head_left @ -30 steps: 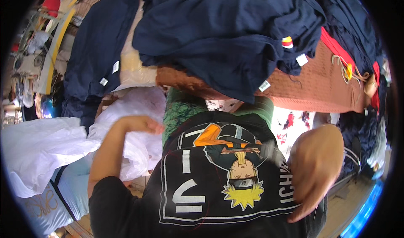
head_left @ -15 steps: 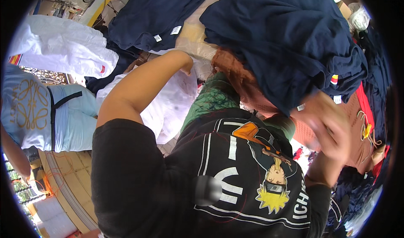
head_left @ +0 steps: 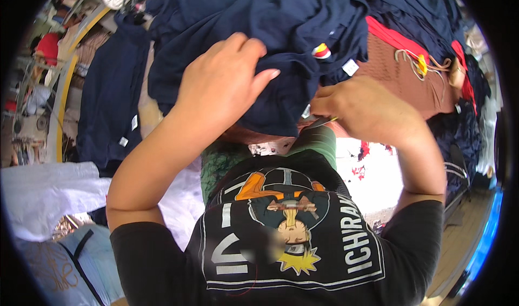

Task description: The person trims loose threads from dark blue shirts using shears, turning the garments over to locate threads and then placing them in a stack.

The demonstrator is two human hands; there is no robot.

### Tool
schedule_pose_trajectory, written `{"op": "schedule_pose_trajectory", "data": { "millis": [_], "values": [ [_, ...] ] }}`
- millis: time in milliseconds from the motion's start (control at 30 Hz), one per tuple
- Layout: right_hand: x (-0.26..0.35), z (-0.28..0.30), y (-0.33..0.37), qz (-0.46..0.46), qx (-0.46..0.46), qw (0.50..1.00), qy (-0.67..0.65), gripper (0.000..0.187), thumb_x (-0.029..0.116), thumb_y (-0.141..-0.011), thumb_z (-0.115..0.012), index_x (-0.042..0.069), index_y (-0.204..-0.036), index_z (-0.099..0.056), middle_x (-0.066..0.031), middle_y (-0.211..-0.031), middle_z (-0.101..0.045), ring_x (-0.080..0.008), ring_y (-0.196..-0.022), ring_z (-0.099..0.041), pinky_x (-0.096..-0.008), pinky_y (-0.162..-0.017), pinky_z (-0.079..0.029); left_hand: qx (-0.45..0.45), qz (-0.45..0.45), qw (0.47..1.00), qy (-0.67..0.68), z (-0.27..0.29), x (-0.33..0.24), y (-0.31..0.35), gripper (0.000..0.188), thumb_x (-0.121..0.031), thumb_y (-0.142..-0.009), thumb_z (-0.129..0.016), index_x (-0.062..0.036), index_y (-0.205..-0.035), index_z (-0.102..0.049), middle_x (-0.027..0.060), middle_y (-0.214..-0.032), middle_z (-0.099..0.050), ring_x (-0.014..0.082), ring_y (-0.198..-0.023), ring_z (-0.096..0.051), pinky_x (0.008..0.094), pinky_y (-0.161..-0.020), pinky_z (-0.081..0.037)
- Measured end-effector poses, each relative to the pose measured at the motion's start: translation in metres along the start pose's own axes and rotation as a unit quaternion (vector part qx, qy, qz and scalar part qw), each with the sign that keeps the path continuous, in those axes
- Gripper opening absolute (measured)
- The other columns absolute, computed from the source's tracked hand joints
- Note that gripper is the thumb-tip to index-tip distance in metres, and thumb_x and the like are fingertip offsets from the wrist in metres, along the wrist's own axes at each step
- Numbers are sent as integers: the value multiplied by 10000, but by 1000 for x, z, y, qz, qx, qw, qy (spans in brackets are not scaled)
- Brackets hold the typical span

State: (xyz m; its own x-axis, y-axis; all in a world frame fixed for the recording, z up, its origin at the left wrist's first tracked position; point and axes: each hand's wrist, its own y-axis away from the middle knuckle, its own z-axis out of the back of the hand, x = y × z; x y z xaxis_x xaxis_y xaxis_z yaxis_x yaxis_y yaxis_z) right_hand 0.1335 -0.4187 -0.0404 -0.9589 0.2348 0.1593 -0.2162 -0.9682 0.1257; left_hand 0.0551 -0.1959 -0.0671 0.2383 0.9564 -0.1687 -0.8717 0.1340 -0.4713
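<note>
A navy garment [head_left: 243,22] lies bunched over my lap and the surface ahead, with white tags [head_left: 350,67] and a red, yellow and white patch [head_left: 321,51] along its edge. My left hand [head_left: 224,76] rests over the garment, thumb apart and fingers loosely bent, with no cloth visibly pinched. At the garment's lower right edge, my right hand [head_left: 362,106] is closed around thread snips [head_left: 320,122]. Their short metal blade and a bit of yellow show below the fingers; the rest is hidden in the palm. A small white tag [head_left: 306,111] is beside those fingers.
Brown textured cloth [head_left: 405,84] with a red strip and cords [head_left: 423,65] spreads to the right. Another navy garment [head_left: 111,90] lies at left. White cloth [head_left: 54,195] and a person in light blue [head_left: 81,263] are at lower left.
My view has turned right, so the garments appear farther left. My left hand has come onto the navy garment; my right hand, blurred before, is now at its edge with snips showing.
</note>
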Motion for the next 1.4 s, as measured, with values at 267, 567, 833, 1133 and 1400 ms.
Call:
{"op": "schedule_pose_trajectory", "data": {
  "millis": [267,567,833,1133,1400],
  "values": [
    [-53,31,49,-158,-144,975,61,309,43,-711,-638,63,-1014,-698,-180,-905,-680,-356,-882,-646,-433,-747,-519,181,-115,972,-96,-46,-9,-82,206,-114,-827,-611,-132,-1026,-662,130,-884,-645,325,-810,-641,435,-734,-516],
    [-37,-74,-46,-101,-527,765,-355,243,148,-784,-742,26,-975,-654,-117,-875,-667,-255,-753,-668,-325,-686,-508,-33,163,957,238,-26,3,-48,200,-88,-924,-558,-42,-1088,-663,35,-851,-697,63,-724,-627,226,-624,-484],
    [2,-58,-26,2,-562,809,-173,272,61,-666,-716,103,-923,-637,-47,-852,-587,-257,-695,-630,-354,-569,-502,-120,239,743,614,-32,9,-25,355,-166,-953,-577,22,-1253,-559,98,-1062,-658,86,-824,-621,198,-716,-499],
    [27,-16,42,550,72,678,-483,400,377,-832,-694,67,-1074,-621,-102,-886,-603,-274,-791,-616,-389,-637,-486,-1,286,656,698,-42,6,-14,486,-383,-987,-486,37,-1210,-590,98,-982,-661,144,-829,-641,292,-777,-508],
    [13,32,72,598,64,696,-392,255,115,-965,-430,-7,-1090,-615,-41,-922,-572,-75,-664,-571,-213,-518,-428,-17,277,665,693,-35,9,-11,470,-369,-978,-499,38,-1183,-613,122,-958,-675,168,-835,-660,301,-816,-528]
  ]
}}
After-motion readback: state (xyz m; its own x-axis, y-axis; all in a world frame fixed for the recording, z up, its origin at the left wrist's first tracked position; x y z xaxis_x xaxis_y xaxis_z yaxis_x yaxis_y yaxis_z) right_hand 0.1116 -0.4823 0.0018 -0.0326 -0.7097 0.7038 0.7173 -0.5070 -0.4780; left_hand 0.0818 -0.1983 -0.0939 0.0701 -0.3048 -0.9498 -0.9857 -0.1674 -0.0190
